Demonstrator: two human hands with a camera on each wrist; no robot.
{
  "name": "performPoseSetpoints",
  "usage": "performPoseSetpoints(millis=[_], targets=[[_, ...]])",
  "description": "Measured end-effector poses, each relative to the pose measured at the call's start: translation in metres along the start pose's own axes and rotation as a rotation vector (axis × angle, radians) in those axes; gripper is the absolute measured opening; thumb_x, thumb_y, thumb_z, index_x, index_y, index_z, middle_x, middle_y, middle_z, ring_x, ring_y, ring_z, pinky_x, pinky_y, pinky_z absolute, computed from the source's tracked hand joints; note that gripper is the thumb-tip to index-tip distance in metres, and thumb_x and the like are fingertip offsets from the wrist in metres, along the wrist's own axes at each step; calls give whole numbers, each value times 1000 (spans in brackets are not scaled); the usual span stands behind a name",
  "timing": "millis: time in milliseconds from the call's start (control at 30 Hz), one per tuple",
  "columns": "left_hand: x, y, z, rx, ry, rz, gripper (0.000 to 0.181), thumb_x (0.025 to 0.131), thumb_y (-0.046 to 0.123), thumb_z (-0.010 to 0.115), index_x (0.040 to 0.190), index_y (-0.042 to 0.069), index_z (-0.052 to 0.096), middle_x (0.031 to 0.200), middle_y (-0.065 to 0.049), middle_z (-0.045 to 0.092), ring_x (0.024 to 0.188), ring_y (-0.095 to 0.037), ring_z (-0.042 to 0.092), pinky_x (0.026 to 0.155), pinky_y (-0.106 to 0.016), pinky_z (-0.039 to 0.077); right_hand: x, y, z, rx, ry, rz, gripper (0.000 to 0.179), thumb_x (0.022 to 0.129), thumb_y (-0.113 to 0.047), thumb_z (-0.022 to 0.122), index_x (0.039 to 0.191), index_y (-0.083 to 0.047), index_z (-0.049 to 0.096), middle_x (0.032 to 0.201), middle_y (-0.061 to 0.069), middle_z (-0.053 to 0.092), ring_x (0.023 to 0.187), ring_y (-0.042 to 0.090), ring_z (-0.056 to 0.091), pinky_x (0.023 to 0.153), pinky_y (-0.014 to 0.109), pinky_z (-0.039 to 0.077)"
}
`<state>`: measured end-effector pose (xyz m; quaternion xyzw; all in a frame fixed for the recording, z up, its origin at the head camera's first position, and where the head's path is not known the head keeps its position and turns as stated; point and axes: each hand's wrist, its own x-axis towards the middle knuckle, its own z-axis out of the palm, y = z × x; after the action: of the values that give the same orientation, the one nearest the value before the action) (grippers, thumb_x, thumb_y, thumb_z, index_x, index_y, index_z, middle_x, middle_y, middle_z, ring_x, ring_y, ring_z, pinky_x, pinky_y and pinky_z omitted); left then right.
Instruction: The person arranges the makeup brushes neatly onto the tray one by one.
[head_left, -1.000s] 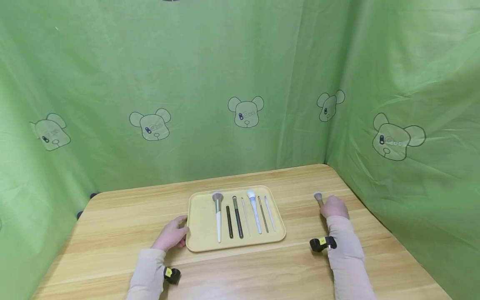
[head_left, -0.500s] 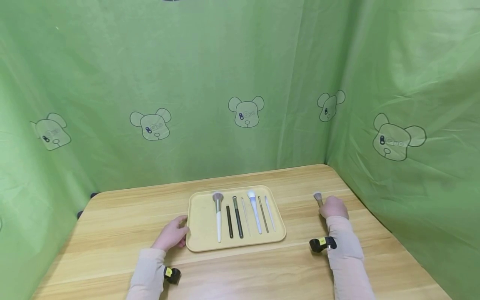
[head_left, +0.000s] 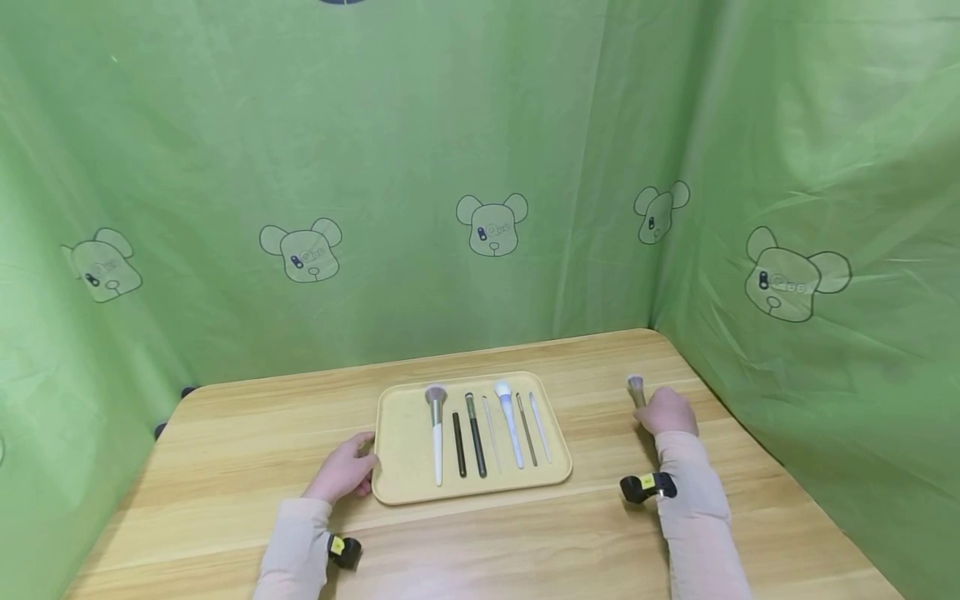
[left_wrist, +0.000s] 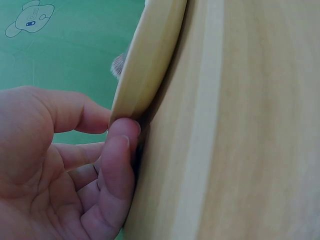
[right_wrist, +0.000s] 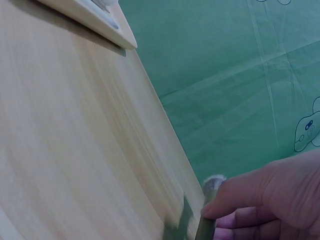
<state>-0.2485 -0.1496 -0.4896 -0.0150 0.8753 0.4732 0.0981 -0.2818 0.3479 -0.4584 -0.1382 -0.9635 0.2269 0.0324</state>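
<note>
My right hand [head_left: 668, 412] pinches a makeup brush [right_wrist: 212, 186] by its greenish-brown handle, right of the tray. The brush's pale grey bristles [head_left: 635, 382] point away from me, and the lower handle is hidden by the hand. At the left rim of a pale yellow tray [head_left: 397, 492], my left hand [head_left: 342, 469] grips the edge, thumb and fingers on either side of it in the left wrist view. On the tray lie several brushes side by side: a large white-handled brush [head_left: 437, 433], a black-handled brush [head_left: 476, 437], a blue-white brush [head_left: 511, 425] and thinner ones.
A short black stick [head_left: 459, 444] lies among the brushes. The wooden table [head_left: 480, 550] carries the tray near its middle. Green curtains [head_left: 397, 150] with bear-head prints hang behind and to both sides. Each wrist wears a black camera mount [head_left: 647, 487].
My right hand has shifted slightly up and away from me in the head view, and the brush with it. The left hand and the tray have stayed in place.
</note>
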Motion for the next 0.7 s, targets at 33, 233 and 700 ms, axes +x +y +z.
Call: performPoseSetpoints(millis=[33, 233, 700], targets=[[0, 0, 0, -2, 0, 0, 61, 88, 6, 52, 146, -2, 37, 66, -7, 57, 51, -14, 51, 49, -25, 51, 0, -1, 0, 16, 4, -1, 25, 82, -19, 66, 76, 5, 62, 79, 25, 66, 67, 32, 60, 59, 42, 50], [0, 0, 0, -9, 0, -1, 61, 88, 5, 51, 146, -2, 37, 65, -7, 56, 52, -14, 51, 50, -25, 51, -1, -4, -2, 69, 19, -11, 26, 83, -20, 64, 80, 5, 62, 75, 21, 64, 66, 30, 58, 57, 38, 47], [2, -2, 1, 2, 6, 9, 60, 87, 5, 52, 145, -2, 39, 65, -7, 57, 51, -14, 51, 48, -25, 51, -2, -19, 0, 83, 90, -61, 26, 81, -22, 64, 68, -2, 55, 62, 10, 57, 59, 24, 51, 51, 32, 40]])
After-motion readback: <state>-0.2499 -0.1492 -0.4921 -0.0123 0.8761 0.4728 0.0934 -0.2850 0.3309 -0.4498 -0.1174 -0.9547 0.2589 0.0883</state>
